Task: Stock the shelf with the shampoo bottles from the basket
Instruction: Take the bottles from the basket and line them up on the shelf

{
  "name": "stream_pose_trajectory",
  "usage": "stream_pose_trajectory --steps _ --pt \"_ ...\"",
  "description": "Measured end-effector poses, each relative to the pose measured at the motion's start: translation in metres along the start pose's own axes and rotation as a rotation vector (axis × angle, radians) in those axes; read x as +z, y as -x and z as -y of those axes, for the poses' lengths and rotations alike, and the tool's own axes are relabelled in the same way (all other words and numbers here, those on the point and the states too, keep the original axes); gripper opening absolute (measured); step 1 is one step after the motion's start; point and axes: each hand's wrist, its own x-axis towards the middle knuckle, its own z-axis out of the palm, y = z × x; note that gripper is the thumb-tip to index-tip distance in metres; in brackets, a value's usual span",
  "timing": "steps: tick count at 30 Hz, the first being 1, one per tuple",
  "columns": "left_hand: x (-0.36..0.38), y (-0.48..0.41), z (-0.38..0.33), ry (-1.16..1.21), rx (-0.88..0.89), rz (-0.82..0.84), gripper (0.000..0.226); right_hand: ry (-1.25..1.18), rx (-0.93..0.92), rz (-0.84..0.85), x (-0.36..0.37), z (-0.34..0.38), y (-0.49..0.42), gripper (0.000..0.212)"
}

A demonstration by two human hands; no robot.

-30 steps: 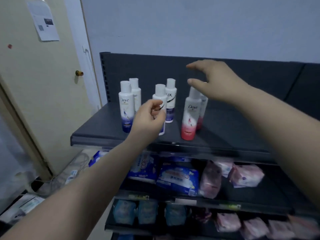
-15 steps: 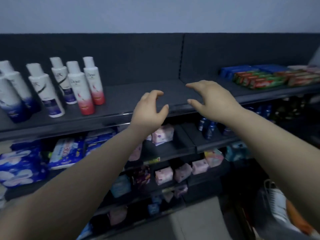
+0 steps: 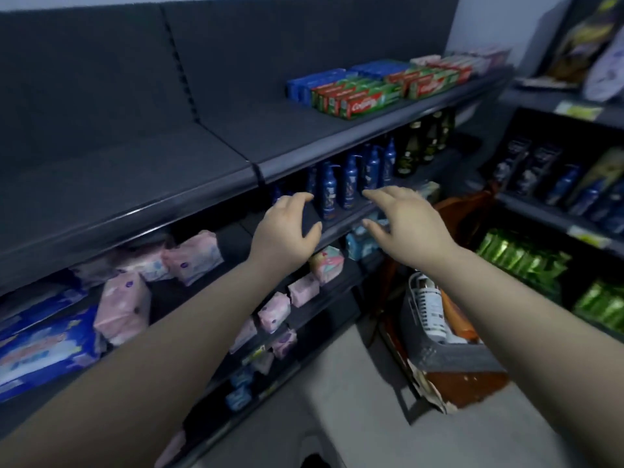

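Note:
Both my hands are stretched out in front of me and hold nothing. My left hand (image 3: 285, 233) hangs with loosely curved fingers in front of the dark top shelf's (image 3: 189, 157) edge. My right hand (image 3: 403, 221) is spread, palm down, a little to its right. Lower right, the grey basket (image 3: 435, 352) sits on a brown stool, below my right forearm. In it lies a white shampoo bottle (image 3: 429, 307) with a printed label, next to something orange. The bottles stocked earlier are out of view to the left.
Toothpaste boxes (image 3: 368, 92) lie at the far end of the top shelf. Blue bottles (image 3: 347, 184) and dark bottles stand one shelf down. Pink and blue packs (image 3: 192, 251) fill the lower shelves. Another rack (image 3: 553, 211) with green packs stands on the right. Grey floor lies below.
My view has swung right, away from the stocked bottles, and the basket has come into sight. Both hands stay empty and have moved right and down with the turn.

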Motion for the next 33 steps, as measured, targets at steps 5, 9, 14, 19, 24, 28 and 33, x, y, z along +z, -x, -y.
stream_pose_trajectory --steps 5,9,14,19,24,28,33 --pt "0.068 -0.045 -0.009 0.070 0.042 0.140 0.052 0.011 0.136 -0.008 0.029 -0.053 0.007 0.053" --pt "0.124 -0.077 -0.014 0.108 0.067 0.214 0.053 -0.023 0.244 0.007 0.058 -0.095 0.013 0.054" --pt "0.192 -0.097 -0.021 0.135 0.143 0.334 0.052 -0.046 0.426 0.065 0.093 -0.141 0.041 0.052" --pt "0.251 -0.103 -0.042 0.166 0.148 0.502 0.050 -0.091 0.557 0.130 0.117 -0.186 0.084 0.058" --pt "0.309 -0.110 -0.068 0.152 0.125 0.598 0.048 -0.116 0.685 0.227 0.136 -0.243 0.117 0.058" --pt "0.352 -0.114 -0.090 0.121 0.063 0.651 0.049 -0.135 0.728 0.290 0.150 -0.298 0.133 0.055" --pt "0.404 -0.113 -0.117 0.094 -0.068 0.727 0.049 -0.153 0.752 0.363 0.164 -0.369 0.151 0.057"
